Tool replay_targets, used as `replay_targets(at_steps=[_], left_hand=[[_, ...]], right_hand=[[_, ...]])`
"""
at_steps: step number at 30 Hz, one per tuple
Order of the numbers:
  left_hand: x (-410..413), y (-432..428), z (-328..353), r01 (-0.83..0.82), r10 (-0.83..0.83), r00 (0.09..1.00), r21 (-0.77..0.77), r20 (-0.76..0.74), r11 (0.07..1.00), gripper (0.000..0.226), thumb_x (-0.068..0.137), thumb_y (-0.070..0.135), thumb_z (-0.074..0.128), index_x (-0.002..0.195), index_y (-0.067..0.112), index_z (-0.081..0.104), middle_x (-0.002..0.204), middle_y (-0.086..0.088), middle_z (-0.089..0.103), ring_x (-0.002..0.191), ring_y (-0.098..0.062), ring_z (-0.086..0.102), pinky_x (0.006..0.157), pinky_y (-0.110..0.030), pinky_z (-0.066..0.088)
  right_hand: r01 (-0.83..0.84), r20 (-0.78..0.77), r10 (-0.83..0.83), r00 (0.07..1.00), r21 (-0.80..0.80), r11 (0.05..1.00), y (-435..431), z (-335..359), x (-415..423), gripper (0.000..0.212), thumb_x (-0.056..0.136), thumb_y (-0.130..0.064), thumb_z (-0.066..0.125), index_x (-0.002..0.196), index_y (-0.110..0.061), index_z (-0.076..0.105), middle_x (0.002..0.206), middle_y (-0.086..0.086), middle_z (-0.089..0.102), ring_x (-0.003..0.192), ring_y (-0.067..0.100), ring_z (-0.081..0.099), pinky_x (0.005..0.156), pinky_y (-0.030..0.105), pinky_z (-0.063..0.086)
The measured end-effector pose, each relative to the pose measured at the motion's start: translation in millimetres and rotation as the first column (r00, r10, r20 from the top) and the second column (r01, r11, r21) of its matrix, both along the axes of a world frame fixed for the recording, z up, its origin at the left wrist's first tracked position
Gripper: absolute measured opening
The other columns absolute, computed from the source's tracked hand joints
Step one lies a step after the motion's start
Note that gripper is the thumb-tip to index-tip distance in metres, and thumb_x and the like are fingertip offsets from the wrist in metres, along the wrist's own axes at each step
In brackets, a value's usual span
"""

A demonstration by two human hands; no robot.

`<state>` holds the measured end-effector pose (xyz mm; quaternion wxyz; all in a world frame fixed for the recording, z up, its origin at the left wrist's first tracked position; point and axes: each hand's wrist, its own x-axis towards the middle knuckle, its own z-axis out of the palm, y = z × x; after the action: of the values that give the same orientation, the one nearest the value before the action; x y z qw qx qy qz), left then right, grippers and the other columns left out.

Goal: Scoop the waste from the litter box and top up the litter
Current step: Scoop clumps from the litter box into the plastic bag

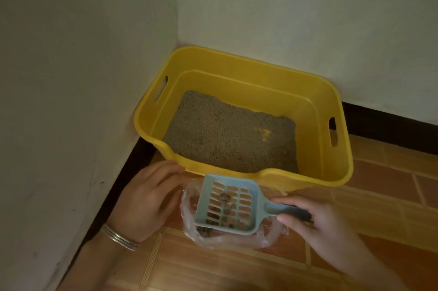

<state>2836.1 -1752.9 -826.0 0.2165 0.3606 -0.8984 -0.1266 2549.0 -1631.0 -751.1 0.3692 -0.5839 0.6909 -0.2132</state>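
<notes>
A yellow litter box [336, 110] stands in the room's corner, its bottom covered with grey-brown litter [227, 134]. In front of it, a clear plastic bag [237, 242] lies open on the floor. My right hand [324, 226] grips the handle of a light blue slotted scoop [213, 205], held over the bag's mouth with several dark waste clumps [226, 198] on it. A few clumps lie in the bag under the scoop's lower edge. My left hand [147, 198], with metal bangles on the wrist, holds the bag's left rim.
White walls [71, 77] close the corner on the left and behind the box, with a dark skirting [388, 122] along their base. Orange-brown floor tiles [237, 269] stretch to the right and toward me.
</notes>
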Motion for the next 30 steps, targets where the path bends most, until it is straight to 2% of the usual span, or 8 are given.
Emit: replay_targets(at_steps=[5, 9, 11, 16, 18, 22, 25, 30], left_hand=[[5.2, 14.2, -29.7, -0.007, -0.011, 0.993, 0.159, 0.115, 0.987, 0.040, 0.077, 0.033, 0.049, 0.112, 0.022, 0.063, 0.123, 0.005, 0.054, 0.107, -0.014, 0.056, 0.077, -0.031, 0.053], [4.0, 19.2, -42.3, -0.002, -0.018, 0.996, 0.222, 0.090, 0.975, 0.053, 0.069, 0.021, 0.074, 0.119, 0.024, 0.056, 0.125, 0.004, 0.052, 0.104, -0.015, 0.058, 0.074, -0.032, 0.055], [2.7, 21.1, -44.9, 0.000, -0.019, 0.997, 0.235, 0.079, 0.972, 0.059, 0.066, 0.017, 0.078, 0.119, 0.027, 0.054, 0.124, 0.004, 0.052, 0.102, -0.014, 0.058, 0.072, -0.031, 0.055], [3.2, 22.4, -55.0, 0.004, -0.025, 0.995, 0.216, 0.095, 0.976, 0.047, 0.075, 0.032, 0.059, 0.122, 0.028, 0.053, 0.128, 0.005, 0.049, 0.106, -0.015, 0.057, 0.073, -0.032, 0.055], [1.6, 23.6, -56.7, 0.020, -0.039, 0.995, 0.205, 0.092, 0.979, 0.046, 0.076, 0.034, 0.053, 0.121, 0.027, 0.053, 0.127, 0.005, 0.049, 0.105, -0.015, 0.057, 0.073, -0.029, 0.055], [-0.1, 26.3, -62.4, 0.040, -0.059, 0.995, 0.227, 0.081, 0.973, 0.051, 0.071, 0.023, 0.069, 0.120, 0.026, 0.053, 0.126, 0.005, 0.047, 0.104, -0.016, 0.057, 0.072, -0.028, 0.054], [-0.5, 27.7, -63.8, 0.045, -0.068, 0.991, 0.195, 0.112, 0.980, 0.041, 0.075, 0.030, 0.057, 0.116, 0.025, 0.056, 0.124, 0.004, 0.049, 0.103, -0.017, 0.058, 0.070, -0.029, 0.055], [-2.7, 29.4, -59.8, 0.048, -0.073, 0.990, 0.207, 0.120, 0.977, 0.055, 0.063, 0.021, 0.079, 0.112, 0.026, 0.055, 0.118, 0.002, 0.054, 0.098, -0.017, 0.060, 0.066, -0.026, 0.054]], right_hand=[[-0.028, -0.170, 0.034, 0.985, 0.037, 0.999, 6.0, -32.3, 1.5, 0.029, 0.085, -0.031, 0.063, 0.110, -0.046, 0.058, 0.099, -0.031, 0.063, 0.090, -0.010, 0.060, 0.080, 0.013, 0.047], [-0.106, -0.366, 0.086, 0.927, -0.033, 0.994, 4.7, -51.7, 1.4, 0.030, 0.083, -0.030, 0.066, 0.112, -0.035, 0.063, 0.103, -0.027, 0.062, 0.081, -0.007, 0.060, 0.071, 0.009, 0.048], [-0.159, -0.440, 0.108, 0.891, -0.080, 0.984, 4.1, -59.3, 1.6, 0.027, 0.079, -0.026, 0.070, 0.106, -0.030, 0.067, 0.098, -0.020, 0.066, 0.077, -0.003, 0.061, 0.066, 0.014, 0.051], [-0.245, -0.552, 0.094, 0.828, -0.206, 0.947, 0.9, -72.1, 4.4, 0.032, 0.065, -0.017, 0.080, 0.095, -0.022, 0.071, 0.092, -0.009, 0.068, 0.079, 0.011, 0.066, 0.061, 0.028, 0.057], [-0.301, -0.624, 0.075, 0.778, -0.266, 0.916, -0.8, -72.8, 5.1, 0.035, 0.059, -0.016, 0.084, 0.092, -0.019, 0.072, 0.090, -0.006, 0.069, 0.077, 0.013, 0.066, 0.061, 0.029, 0.055], [-0.426, -0.757, 0.054, 0.651, -0.305, 0.852, -1.6, -73.0, 5.8, 0.039, 0.060, -0.016, 0.085, 0.096, -0.017, 0.072, 0.088, -0.003, 0.069, 0.079, 0.017, 0.063, 0.068, 0.032, 0.045], [-0.473, -0.771, 0.062, 0.633, -0.323, 0.820, -1.3, -74.3, 7.2, 0.044, 0.059, -0.012, 0.085, 0.101, -0.016, 0.070, 0.091, -0.002, 0.068, 0.080, 0.018, 0.061, 0.069, 0.030, 0.034], [-0.499, -0.771, 0.056, 0.634, -0.353, 0.791, -1.6, -75.1, 8.0, 0.047, 0.061, -0.010, 0.083, 0.106, -0.015, 0.069, 0.094, -0.001, 0.068, 0.082, 0.017, 0.057, 0.069, 0.030, 0.033]])
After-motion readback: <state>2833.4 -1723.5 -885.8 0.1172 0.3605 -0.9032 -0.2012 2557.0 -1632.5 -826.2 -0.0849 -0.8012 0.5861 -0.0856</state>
